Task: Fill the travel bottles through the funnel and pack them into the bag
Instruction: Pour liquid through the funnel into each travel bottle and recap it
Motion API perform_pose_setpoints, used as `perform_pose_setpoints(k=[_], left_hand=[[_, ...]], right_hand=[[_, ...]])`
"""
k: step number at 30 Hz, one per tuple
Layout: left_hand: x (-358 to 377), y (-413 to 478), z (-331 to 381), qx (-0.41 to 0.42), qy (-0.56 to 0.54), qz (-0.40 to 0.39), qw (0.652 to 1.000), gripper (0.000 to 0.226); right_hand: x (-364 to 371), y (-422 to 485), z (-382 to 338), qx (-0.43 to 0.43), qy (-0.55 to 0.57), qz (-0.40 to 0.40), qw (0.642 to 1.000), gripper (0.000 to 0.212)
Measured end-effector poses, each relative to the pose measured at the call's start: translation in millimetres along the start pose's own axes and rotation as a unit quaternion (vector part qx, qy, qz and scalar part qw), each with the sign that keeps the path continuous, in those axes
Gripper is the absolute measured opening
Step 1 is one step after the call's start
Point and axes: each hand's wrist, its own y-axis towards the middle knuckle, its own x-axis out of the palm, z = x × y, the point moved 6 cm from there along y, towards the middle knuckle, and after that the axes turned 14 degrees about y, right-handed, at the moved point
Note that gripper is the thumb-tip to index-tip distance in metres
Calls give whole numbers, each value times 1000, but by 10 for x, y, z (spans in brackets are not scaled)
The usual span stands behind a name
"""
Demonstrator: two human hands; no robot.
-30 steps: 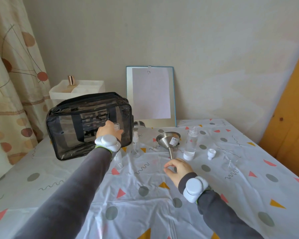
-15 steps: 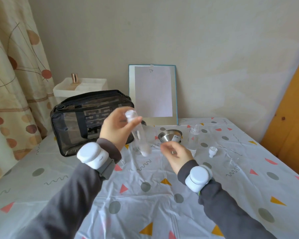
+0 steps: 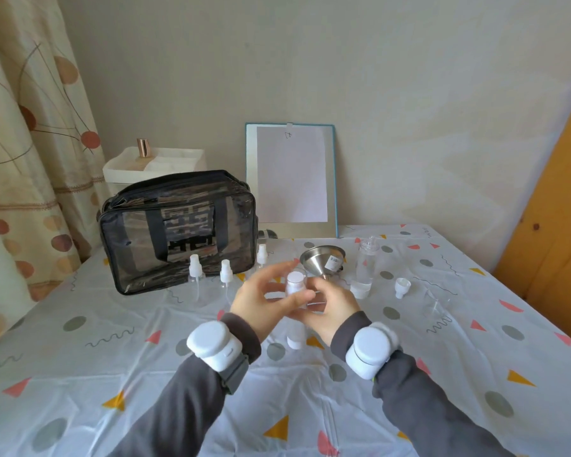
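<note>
I hold a clear travel bottle (image 3: pixel 295 338) with a white cap above the table's middle. My left hand (image 3: pixel 261 300) grips it from the left, thumb across its body. My right hand (image 3: pixel 332 310) wraps it from the right. The steel funnel (image 3: pixel 322 260) stands just behind my hands. The black see-through bag (image 3: pixel 178 232) stands at the back left with its top closed. Three small spray bottles (image 3: pixel 226 275) stand in front of the bag. A taller clear bottle (image 3: pixel 365 265) stands to the right of the funnel.
A small white cap (image 3: pixel 402 286) and a clear plastic piece (image 3: pixel 437 301) lie at the right on the patterned tablecloth (image 3: pixel 112 374). A framed sheet (image 3: pixel 290 179) leans on the wall. A white organiser box (image 3: pixel 155 163) sits behind the bag. Curtain at left, wooden panel at right.
My left hand lifted a bottle from beside the bag and brought it to the middle. My right hand left the funnel's stem and closed on the same bottle.
</note>
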Motion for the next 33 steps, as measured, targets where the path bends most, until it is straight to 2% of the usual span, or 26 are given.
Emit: perform_pose_setpoints(k=[2, 5, 7, 11, 16, 19, 23, 30, 33], left_hand=[[88, -42, -64, 3, -48, -63, 997, 71], [212, -105, -184, 11, 15, -132, 991, 89], [262, -97, -257, -1, 68, -125, 990, 82], [298, -60, -302, -23, 69, -83, 994, 47], [292, -106, -342, -31, 116, -13, 993, 31], [277, -137, -369, -50, 131, 24, 990, 28], [258, -110, -384, -69, 164, 26, 984, 26], [289, -73, -319, -35, 192, -14, 981, 24], [295, -69, -312, -37, 194, -25, 980, 25]], right_hand=[[-43, 6, 62, 17, 30, 9, 999, 33], [-87, -6, 116, 35, 59, 16, 998, 35], [-82, -17, 124, 31, 62, 5, 998, 35], [-72, -25, 129, 24, 63, 1, 998, 35], [-68, -32, 106, -2, -7, 53, 999, 32], [-64, -69, 61, -41, -40, 90, 994, 31], [-68, -86, 82, -37, -32, 105, 993, 29], [-76, -63, 49, -49, -83, 62, 993, 29], [-73, -56, 41, -40, -64, 36, 997, 27]])
